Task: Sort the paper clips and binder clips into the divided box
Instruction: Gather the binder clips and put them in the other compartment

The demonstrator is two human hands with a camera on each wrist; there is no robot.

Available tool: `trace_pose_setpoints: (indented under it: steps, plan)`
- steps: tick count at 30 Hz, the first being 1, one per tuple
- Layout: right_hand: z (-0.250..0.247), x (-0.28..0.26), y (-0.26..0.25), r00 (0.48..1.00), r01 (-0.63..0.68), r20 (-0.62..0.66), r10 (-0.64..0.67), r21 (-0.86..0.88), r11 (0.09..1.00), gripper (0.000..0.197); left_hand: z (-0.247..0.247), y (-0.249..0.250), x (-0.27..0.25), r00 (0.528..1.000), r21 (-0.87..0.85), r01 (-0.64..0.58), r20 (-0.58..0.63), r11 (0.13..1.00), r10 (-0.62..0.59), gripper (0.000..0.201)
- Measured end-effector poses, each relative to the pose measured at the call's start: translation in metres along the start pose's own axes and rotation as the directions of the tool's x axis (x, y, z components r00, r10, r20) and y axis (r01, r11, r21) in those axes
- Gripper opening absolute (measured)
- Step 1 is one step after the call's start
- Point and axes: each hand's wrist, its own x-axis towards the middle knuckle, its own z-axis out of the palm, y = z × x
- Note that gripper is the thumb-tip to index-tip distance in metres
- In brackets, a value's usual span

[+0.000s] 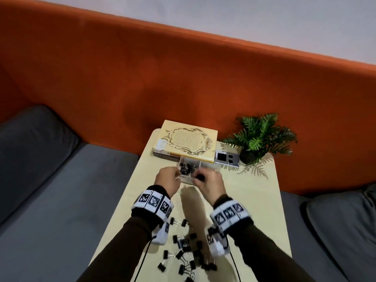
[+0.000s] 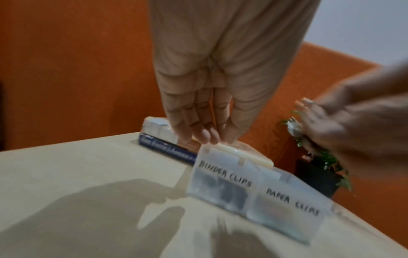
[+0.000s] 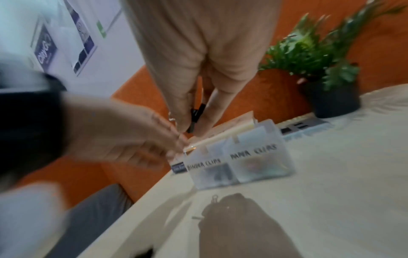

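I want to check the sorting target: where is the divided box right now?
In the head view the divided box sits mid-table under both hands, just in front of the book, with the plant to its far right.

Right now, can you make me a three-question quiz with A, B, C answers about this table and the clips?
1. Where does the potted plant stand?
A. at the far right corner of the table
B. on a grey cushion
C. on the floor

2. What colour are the loose binder clips?
A. red
B. black
C. yellow

3. What is the right hand doing?
A. lying flat
B. pinching one clip
C. lifting the plant

Answers:
1 A: its dark pot sits on the tabletop's far right corner.
2 B: every loose one near the person has a black body.
3 B: the right wrist view shows its fingers closed on a black clip.
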Motion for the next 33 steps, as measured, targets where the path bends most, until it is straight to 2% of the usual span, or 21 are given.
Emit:
trace_pose_setpoints:
  steps: [3, 5, 7, 9, 11, 12, 13, 16, 17, 18, 22, 24, 26, 28, 30, 33]
  plan:
    - [0.007, 0.043, -0.013, 0.998, -0.07, -0.014, 0.069, -0.047, 0.996, 0.01, 0.012, -0.034, -0.018, 0.998, 0.064, 0.049, 0.031, 0.997, -0.051, 0.032]
    - [0.013, 0.06, -0.015, 0.995, -0.089, 0.044, 0.094, -0.118, 0.989, 0.011, 0.017, -0.049, -0.024, 0.994, 0.084, 0.093, 0.046, 0.992, -0.097, 0.035]
    - [0.015, 0.067, -0.015, 0.989, -0.09, 0.103, 0.109, -0.175, 0.98, 0.023, 0.018, -0.058, -0.026, 0.991, 0.088, 0.113, 0.058, 0.99, -0.118, 0.038]
    - [0.014, 0.062, -0.015, 0.993, -0.039, 0.099, 0.059, -0.191, 0.981, 0.032, 0.019, -0.064, -0.025, 0.991, 0.091, 0.108, 0.071, 0.99, -0.115, 0.04]
    - [0.019, 0.041, -0.013, 0.991, 0.097, 0.116, -0.072, -0.224, 0.97, 0.034, 0.022, -0.067, -0.025, 0.988, 0.121, 0.089, 0.117, 0.989, -0.103, 0.041]
    - [0.025, 0.024, -0.011, 0.974, 0.18, 0.175, -0.141, -0.232, 0.956, 0.031, 0.025, -0.068, -0.027, 0.983, 0.145, 0.08, 0.152, 0.986, -0.102, 0.04]
    - [0.035, 0.007, -0.007, 0.938, 0.283, 0.267, -0.222, -0.22, 0.934, 0.028, 0.027, -0.068, -0.029, 0.98, 0.164, 0.071, 0.175, 0.984, -0.1, 0.039]
    - [0.062, -0.037, 0.012, 0.734, 0.549, 0.575, -0.362, -0.188, 0.814, 0.027, 0.029, -0.063, -0.04, 0.975, 0.162, 0.027, 0.212, 0.986, -0.061, 0.035]
    - [0.069, -0.044, 0.02, 0.694, 0.588, 0.626, -0.355, -0.208, 0.782, 0.028, 0.029, -0.061, -0.046, 0.973, 0.152, 0.012, 0.225, 0.988, -0.046, 0.035]
    - [0.07, -0.049, 0.025, 0.682, 0.595, 0.657, -0.321, -0.243, 0.766, 0.03, 0.028, -0.06, -0.052, 0.971, 0.141, 0.0, 0.236, 0.99, -0.034, 0.036]
    - [0.052, -0.064, 0.046, 0.738, 0.51, 0.645, -0.198, -0.34, 0.79, 0.039, 0.015, -0.052, -0.086, 0.935, 0.121, -0.05, 0.354, 0.991, 0.004, 0.043]
    - [0.04, -0.073, 0.056, 0.745, 0.447, 0.655, -0.122, -0.356, 0.821, 0.062, 0.013, -0.05, -0.109, 0.898, 0.114, -0.067, 0.44, 0.991, 0.01, 0.07]
    - [0.031, -0.086, 0.061, 0.719, 0.382, 0.694, -0.037, -0.351, 0.855, 0.087, 0.016, -0.05, -0.131, 0.863, 0.153, -0.077, 0.505, 0.985, -0.011, 0.102]
    - [0.032, -0.101, 0.062, 0.699, 0.355, 0.715, 0.01, -0.359, 0.863, 0.103, 0.025, -0.051, -0.149, 0.859, 0.229, -0.124, 0.512, 0.966, -0.011, 0.117]
    - [0.039, -0.113, 0.062, 0.725, 0.343, 0.688, 0.004, -0.367, 0.865, 0.104, 0.035, -0.055, -0.158, 0.88, 0.288, -0.182, 0.474, 0.94, 0.025, 0.118]
    - [0.05, -0.117, 0.06, 0.773, 0.297, 0.634, -0.018, -0.337, 0.894, 0.083, 0.045, -0.06, -0.157, 0.909, 0.231, -0.177, 0.412, 0.957, 0.068, 0.09]
